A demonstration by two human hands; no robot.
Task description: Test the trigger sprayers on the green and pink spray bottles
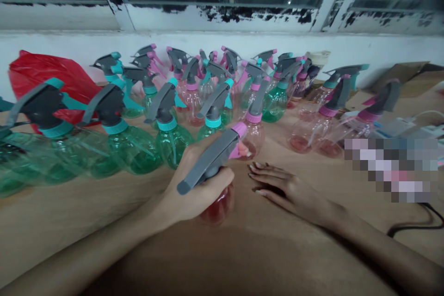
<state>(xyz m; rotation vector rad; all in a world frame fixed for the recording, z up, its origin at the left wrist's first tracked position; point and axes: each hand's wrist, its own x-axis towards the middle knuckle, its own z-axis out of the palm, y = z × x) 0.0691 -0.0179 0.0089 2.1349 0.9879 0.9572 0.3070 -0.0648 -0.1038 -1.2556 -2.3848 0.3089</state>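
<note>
My left hand (194, 185) is wrapped around the neck of a spray bottle (218, 206) with a grey and pink trigger head and a reddish clear body. The bottle stands on the table in front of me, its nozzle pointing away, and my fingers hide its collar. On the tabletop to its right rests my right hand (284, 182), fingers stretched out and holding nothing. Just beyond my hands stands another pink-collared spray bottle (255, 134). Green spray bottles with teal collars, such as one green bottle (173, 143), line up to the left.
More green and pink spray bottles crowd the back of the wooden table (277, 249). A red plastic bag (52, 74) lies at the back left. Cardboard (398, 78) sits at the back right, with a black cable (412, 228) nearer me. Behind runs a white wall below windows.
</note>
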